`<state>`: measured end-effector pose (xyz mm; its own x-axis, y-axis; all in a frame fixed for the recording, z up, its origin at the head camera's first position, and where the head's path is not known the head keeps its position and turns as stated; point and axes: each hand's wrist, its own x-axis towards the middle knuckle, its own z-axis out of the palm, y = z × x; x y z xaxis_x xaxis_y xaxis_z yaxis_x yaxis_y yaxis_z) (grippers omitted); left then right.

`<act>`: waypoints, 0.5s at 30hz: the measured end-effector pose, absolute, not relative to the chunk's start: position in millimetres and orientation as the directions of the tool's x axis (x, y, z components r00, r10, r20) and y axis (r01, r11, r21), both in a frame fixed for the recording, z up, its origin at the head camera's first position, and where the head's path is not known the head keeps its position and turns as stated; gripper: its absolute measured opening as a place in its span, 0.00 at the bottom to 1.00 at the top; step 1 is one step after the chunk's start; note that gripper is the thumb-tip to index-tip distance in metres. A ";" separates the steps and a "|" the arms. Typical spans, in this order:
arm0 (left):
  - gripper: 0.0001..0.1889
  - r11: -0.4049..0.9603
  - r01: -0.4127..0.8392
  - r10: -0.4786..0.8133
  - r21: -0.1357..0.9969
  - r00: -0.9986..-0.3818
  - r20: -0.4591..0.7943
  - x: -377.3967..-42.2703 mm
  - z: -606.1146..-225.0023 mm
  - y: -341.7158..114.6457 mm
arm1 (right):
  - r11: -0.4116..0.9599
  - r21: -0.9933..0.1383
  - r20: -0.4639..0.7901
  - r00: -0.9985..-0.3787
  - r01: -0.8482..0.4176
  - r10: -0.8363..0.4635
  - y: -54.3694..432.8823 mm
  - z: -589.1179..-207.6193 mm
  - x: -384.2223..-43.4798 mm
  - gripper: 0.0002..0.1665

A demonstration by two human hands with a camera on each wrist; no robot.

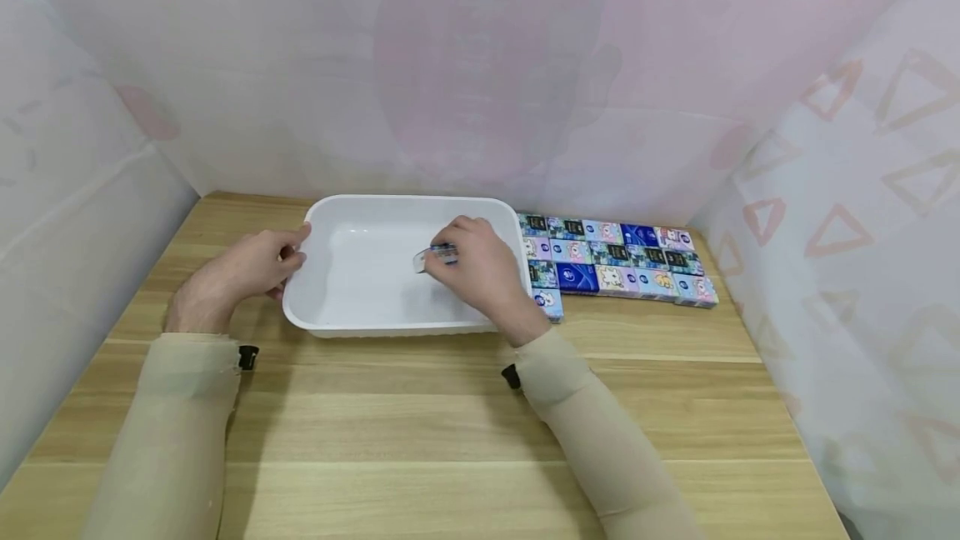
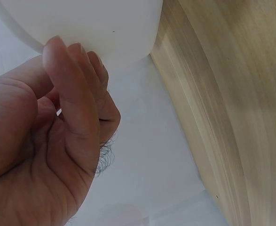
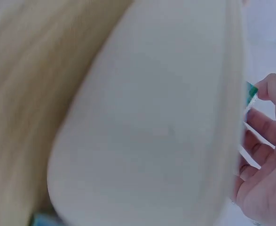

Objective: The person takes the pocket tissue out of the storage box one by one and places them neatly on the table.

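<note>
A white plastic tub point(image 1: 360, 273) with rounded corners stands on the wooden table. My left hand point(image 1: 262, 263) grips its left rim; the left wrist view shows curved fingers point(image 2: 76, 89) against the outer wall, the thumb tip hidden behind them. Over the inside of the tub, my right hand point(image 1: 480, 265) pinches a small tissue pack point(image 1: 437, 257) between thumb and fingers, most of it covered by the hand. In the right wrist view only a green corner of the pack point(image 3: 251, 93) shows past the tub wall point(image 3: 147, 117), beside the fingertips.
Several pocket tissue packs point(image 1: 611, 261) with blue, pink and dark prints lie in tight rows to the right of the tub. A fabric backdrop point(image 1: 480, 73) rises behind the table point(image 1: 390, 432), with more fabric at both sides.
</note>
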<state>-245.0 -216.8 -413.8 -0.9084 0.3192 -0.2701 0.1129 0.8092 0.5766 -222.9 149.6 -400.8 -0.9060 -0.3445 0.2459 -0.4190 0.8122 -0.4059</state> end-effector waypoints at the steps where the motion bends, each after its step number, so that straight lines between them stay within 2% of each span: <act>1: 0.35 0.809 0.113 0.319 0.576 -0.909 -0.269 -245.1 -413.8 -216.8 | 0.816 -0.406 0.256 -0.908 -0.412 -0.331 155.5 -398.0 -222.0 0.13; 6: 0.35 0.811 0.115 0.321 0.574 -0.908 -0.270 -245.8 -413.4 -216.6 | 0.828 -0.415 0.291 -0.918 -0.376 -0.271 187.7 -386.3 -216.9 0.13; 15: 0.35 0.807 0.117 0.326 0.579 -0.906 -0.272 -247.6 -411.6 -213.4 | 0.853 -0.435 0.278 -0.944 -0.289 -0.178 242.7 -376.5 -205.5 0.15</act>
